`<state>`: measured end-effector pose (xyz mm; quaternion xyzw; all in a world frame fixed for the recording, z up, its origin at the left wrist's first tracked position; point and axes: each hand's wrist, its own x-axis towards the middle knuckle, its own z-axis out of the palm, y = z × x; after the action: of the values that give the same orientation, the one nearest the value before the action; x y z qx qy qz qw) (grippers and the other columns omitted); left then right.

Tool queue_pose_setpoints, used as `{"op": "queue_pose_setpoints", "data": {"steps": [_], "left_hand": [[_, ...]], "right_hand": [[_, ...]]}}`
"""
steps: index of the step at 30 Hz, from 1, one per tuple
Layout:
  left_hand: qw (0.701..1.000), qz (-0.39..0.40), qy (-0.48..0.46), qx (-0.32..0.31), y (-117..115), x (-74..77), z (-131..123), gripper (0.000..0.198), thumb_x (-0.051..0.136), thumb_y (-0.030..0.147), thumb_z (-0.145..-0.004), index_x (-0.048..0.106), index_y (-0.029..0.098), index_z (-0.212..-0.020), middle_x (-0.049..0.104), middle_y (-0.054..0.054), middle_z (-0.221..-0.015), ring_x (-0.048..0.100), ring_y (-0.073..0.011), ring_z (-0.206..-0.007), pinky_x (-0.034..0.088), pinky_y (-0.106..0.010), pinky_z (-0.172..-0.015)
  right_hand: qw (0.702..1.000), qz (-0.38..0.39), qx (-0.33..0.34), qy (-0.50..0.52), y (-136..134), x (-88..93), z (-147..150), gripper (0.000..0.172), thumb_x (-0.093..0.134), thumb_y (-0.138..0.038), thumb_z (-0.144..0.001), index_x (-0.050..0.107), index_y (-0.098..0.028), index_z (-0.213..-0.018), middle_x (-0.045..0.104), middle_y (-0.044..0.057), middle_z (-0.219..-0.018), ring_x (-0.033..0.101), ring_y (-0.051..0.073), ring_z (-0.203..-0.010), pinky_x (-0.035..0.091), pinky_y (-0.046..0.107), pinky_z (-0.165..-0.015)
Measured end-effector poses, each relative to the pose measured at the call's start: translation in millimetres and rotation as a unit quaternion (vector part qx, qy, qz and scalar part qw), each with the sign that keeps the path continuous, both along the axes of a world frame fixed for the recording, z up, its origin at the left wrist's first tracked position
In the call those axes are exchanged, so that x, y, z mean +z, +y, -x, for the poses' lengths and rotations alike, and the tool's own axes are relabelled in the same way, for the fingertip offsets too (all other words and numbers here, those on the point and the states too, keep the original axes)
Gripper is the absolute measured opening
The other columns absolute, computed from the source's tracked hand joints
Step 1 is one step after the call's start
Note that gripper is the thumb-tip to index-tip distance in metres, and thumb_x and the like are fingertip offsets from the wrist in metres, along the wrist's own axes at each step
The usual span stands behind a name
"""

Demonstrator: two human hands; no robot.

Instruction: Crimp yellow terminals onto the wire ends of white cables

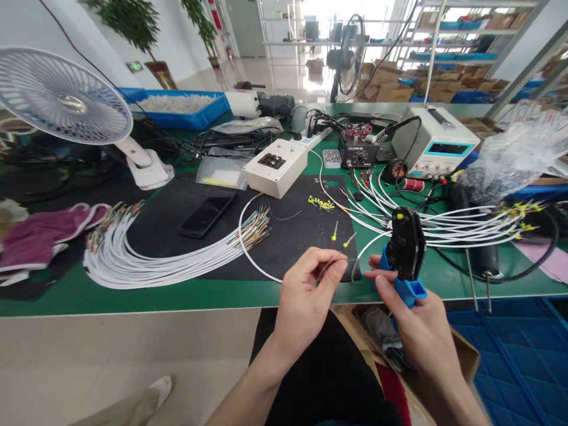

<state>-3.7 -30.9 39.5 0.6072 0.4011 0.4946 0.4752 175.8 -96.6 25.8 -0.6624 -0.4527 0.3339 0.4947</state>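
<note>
Pinches thin coloured wires (351,260) between thumb and forefinger of the left hand (307,291), by the front edge of the green bench (239,294), near yellow terminals (334,237) on the black mat (295,239); grips a blue-handled crimping tool (406,244), head up, in the right hand (421,325).

Crimper (406,245)'s black with bright blue handles (410,290) and a little yellow dot (400,216). Cables (177,266) are plain white, wire ends (258,228) super multicoloured. Table (168,300)'s green, mat (288,254)'s black, terminals (320,203) yellow, face mask (44,234) purple with white edging.
</note>
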Motion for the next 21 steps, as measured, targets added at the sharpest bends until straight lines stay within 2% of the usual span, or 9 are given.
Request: {"op": "queue_pose_setpoints", "data": {"steps": [3, 8, 12, 21], "left_hand": [[0.996, -0.072, 0.012, 0.055, 0, 11.2, 0, 0.007, 0.070, 0.022, -0.100, 0.075, 0.022, -0.105, 0.070, -0.002, -0.098, 0.065, -0.0145, -0.089, 0.050, -0.024, -0.079], [0.979, -0.173, 0.045, 0.099, 3, 24.7, -4, 0.018, 0.072, 0.015, -0.097, 0.078, 0.024, -0.111, 0.067, -0.001, -0.100, 0.063, -0.0110, -0.081, 0.052, -0.022, -0.073], [0.972, -0.191, 0.069, 0.114, 4, 28.1, -4, 0.019, 0.073, 0.015, -0.097, 0.078, 0.025, -0.112, 0.065, 0.000, -0.100, 0.062, -0.0094, -0.079, 0.053, -0.020, -0.073], [0.969, -0.200, 0.078, 0.119, 0, 28.4, -2, 0.017, 0.073, 0.014, -0.097, 0.077, 0.023, -0.111, 0.066, -0.001, -0.101, 0.061, -0.0104, -0.081, 0.053, -0.021, -0.073]], "right_hand": [[0.999, 0.011, 0.047, 0.016, -5, -4.3, -3, 0.026, 0.069, -0.051, -0.097, 0.080, -0.028, -0.100, 0.075, 0.003, -0.129, 0.066, 0.026, -0.126, 0.049, 0.034, -0.104], [0.997, -0.016, 0.072, -0.020, -5, -4.5, 2, 0.024, 0.071, -0.047, -0.097, 0.078, -0.024, -0.092, 0.079, 0.005, -0.105, 0.074, 0.023, -0.094, 0.057, 0.030, -0.080], [0.992, -0.058, 0.088, -0.073, -1, -0.8, 6, 0.022, 0.069, -0.042, -0.098, 0.079, -0.025, -0.088, 0.080, 0.004, -0.105, 0.074, 0.023, -0.090, 0.057, 0.032, -0.082], [0.989, -0.064, 0.104, -0.079, -1, -2.6, 6, 0.015, 0.069, -0.039, -0.099, 0.080, -0.029, -0.098, 0.080, 0.003, -0.110, 0.074, 0.022, -0.090, 0.055, 0.032, -0.082]]}}
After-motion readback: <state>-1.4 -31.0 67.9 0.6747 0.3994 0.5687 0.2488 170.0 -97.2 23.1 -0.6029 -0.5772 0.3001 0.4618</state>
